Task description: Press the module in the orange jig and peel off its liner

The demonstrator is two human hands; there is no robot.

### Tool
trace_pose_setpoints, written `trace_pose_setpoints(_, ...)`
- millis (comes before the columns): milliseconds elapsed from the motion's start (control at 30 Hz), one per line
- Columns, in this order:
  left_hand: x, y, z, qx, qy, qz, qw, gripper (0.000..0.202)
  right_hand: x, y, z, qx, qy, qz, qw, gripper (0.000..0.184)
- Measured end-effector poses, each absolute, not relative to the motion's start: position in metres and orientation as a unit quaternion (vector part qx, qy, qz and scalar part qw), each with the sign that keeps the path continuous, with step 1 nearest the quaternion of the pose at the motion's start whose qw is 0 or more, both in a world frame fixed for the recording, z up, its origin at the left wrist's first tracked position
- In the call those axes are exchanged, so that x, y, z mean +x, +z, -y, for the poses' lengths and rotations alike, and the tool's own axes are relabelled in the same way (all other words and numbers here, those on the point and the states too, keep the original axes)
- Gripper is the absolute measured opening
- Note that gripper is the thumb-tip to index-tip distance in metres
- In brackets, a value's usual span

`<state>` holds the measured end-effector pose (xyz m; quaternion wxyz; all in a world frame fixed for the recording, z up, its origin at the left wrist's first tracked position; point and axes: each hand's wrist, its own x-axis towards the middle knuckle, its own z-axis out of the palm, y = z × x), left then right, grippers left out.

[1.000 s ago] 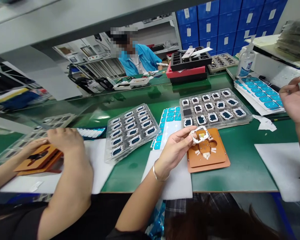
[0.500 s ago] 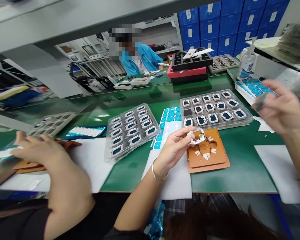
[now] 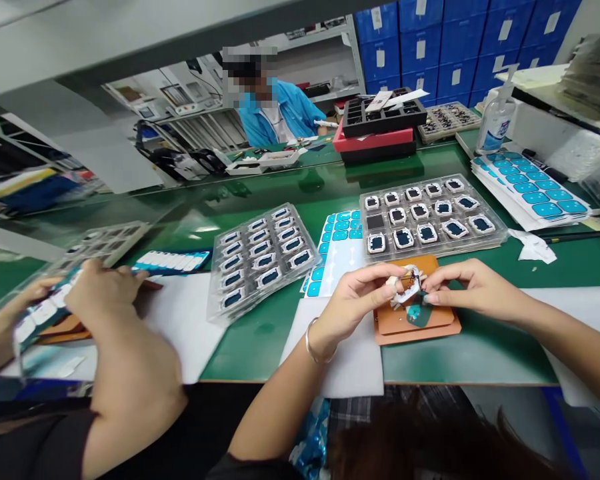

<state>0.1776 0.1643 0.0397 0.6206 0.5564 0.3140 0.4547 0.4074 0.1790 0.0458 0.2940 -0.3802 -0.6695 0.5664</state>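
Observation:
My left hand (image 3: 363,293) pinches a white, rounded-square plastic frame (image 3: 403,297), something like a watch case, tilted upright. My right hand (image 3: 463,288) is at the frame's right edge, thumb and forefinger closed on a small dark-green translucent film (image 3: 418,316) with a bright teal patch. The film hangs just below the frame. Under both hands lies an orange fixture plate (image 3: 443,325), its cut-outs mostly covered by the hands and film. Behind it a clear tray (image 3: 433,253) holds several similar white frames with dark centres. My left forearm passes over a white foam sheet (image 3: 355,373).
Another clear tray (image 3: 215,303) of frames stands left. Teal sticker sheets (image 3: 535,183) lie back right beside a sanitizer bottle (image 3: 495,127). A crumpled tissue (image 3: 533,247) lies right. At left, a co-worker's hands (image 3: 97,293) handle a sticker strip. Another person sits opposite.
My right hand has come from the sticker sheets at the right to the white frame, bringing the film. My left hand has turned the frame more upright. The co-worker's sticker strip has shifted.

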Motion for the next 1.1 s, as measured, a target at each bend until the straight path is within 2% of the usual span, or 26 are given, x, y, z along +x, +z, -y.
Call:
trace_pose_setpoints(233,0.179,0.041,-0.163,0.567,0.456,-0.318,0.608,0.025,0.408,0.05,-0.181,-0.355,0.597,0.646,0.315,0.031)
trace_pose_setpoints(433,0.178,0.044,-0.161,0.585,0.452,-0.332,0.587,0.025,0.409,0.053,-0.182,-0.335,0.596,0.587,0.433,0.029)
trace_pose_setpoints(667,0.178,0.047,-0.16,0.615,0.421,-0.355,0.565,0.026,0.418,0.059,-0.185,-0.29,0.586,0.548,0.522,0.027)
trace_pose_setpoints(800,0.179,0.046,-0.161,0.605,0.416,-0.343,0.586,0.025,0.427,0.065,-0.19,-0.288,0.547,0.539,0.572,0.027)
trace_pose_setpoints(933,0.179,0.04,-0.164,0.582,0.459,-0.327,0.586,0.027,0.424,0.061,-0.191,-0.328,0.478,0.605,0.545,0.032)
trace_pose_setpoints(1100,0.18,0.036,-0.165,0.648,0.479,-0.295,0.513,0.032,0.411,0.05,-0.183,-0.274,0.329,0.771,0.471,0.017)
